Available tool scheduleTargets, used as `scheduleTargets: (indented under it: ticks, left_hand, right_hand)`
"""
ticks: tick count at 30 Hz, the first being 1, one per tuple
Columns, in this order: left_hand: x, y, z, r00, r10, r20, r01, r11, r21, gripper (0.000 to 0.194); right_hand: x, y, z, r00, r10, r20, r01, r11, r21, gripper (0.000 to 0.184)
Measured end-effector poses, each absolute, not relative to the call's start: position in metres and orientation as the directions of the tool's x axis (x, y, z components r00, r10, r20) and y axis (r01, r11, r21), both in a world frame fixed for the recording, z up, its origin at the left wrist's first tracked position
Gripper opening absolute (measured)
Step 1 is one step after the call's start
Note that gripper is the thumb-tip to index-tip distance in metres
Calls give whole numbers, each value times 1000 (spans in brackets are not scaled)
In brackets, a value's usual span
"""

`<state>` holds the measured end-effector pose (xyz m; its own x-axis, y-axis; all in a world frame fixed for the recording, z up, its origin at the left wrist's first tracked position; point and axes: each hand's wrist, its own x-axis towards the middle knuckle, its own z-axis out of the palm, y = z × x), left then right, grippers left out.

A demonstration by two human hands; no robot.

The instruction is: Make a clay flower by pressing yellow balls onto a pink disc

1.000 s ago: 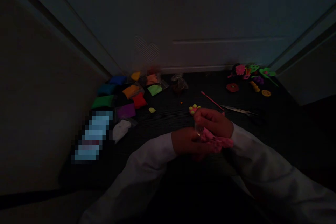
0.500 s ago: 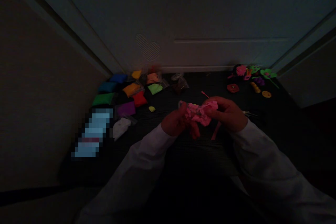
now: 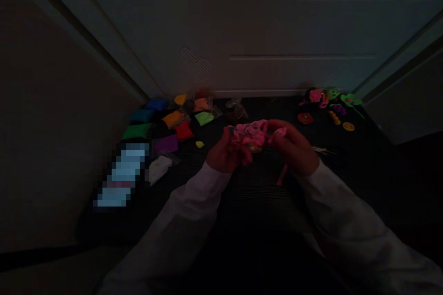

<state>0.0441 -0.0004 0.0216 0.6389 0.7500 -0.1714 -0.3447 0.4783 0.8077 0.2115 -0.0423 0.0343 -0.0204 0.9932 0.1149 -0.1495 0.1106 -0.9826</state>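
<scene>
In the dim light, my left hand is closed around one end of a crumpled, ruffled lump of pink modelling clay. Dark grey patches show on its top and a small yellowish-green bit on its lower edge. My right hand pinches a piece at the clay's right end, fingers bent behind it. Below the right hand a thin pink strip lies on the dark ribbed surface. Scissors lie just right of the right hand. A small yellow-green piece rests left of the hands.
Bagged clay in several colours lies to the left, including a purple pack, red pack and white pack. A lit, blurred phone is nearest me. Small clay figures, one a green flower, stand back right against the panel.
Both hands have risen slightly and shifted left with the pink clay. The clay has turned, showing more grey patches and a yellowish bit. The right fingers have moved to its end.
</scene>
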Motion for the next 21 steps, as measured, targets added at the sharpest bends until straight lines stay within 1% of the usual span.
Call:
scheduleTargets:
  ticks: [2,4,6,8,11,13,15,17,19,21]
  left_hand:
    - [47,-3,20,640,749,-169,-318,459,829,66]
    - [49,-6,17,653,739,-167,-243,414,877,64]
    - [50,-8,15,666,727,-167,-165,363,917,66]
    - [50,-8,12,670,724,-164,-138,339,931,68]
    - [50,-9,9,661,736,-145,-172,336,926,68]
    - [50,-9,10,645,752,-138,-204,343,917,65]
    - [49,-7,13,619,769,-161,-222,368,903,64]
    - [46,-2,16,541,817,-199,-272,393,878,62]
    - [40,4,21,392,895,-212,-386,369,846,58]
    - [36,10,24,269,941,-204,-476,314,821,55]
  right_hand:
    - [200,-47,29,-49,992,113,-48,110,-993,38]
    - [196,-47,27,-34,988,150,58,152,-987,45]
    - [198,-46,29,-10,984,179,164,179,-970,41]
    - [200,-44,32,15,987,159,191,153,-970,30]
    - [201,-42,36,54,996,65,89,60,-994,20]
    - [200,-42,36,75,997,6,34,4,-999,19]
    - [204,-40,36,91,995,-30,-36,-27,-999,20]
    - [213,-37,39,136,990,-21,-175,3,-985,18]
    - [226,-33,43,221,975,19,-336,94,-937,15]
    - [237,-30,47,294,954,63,-403,183,-897,15]
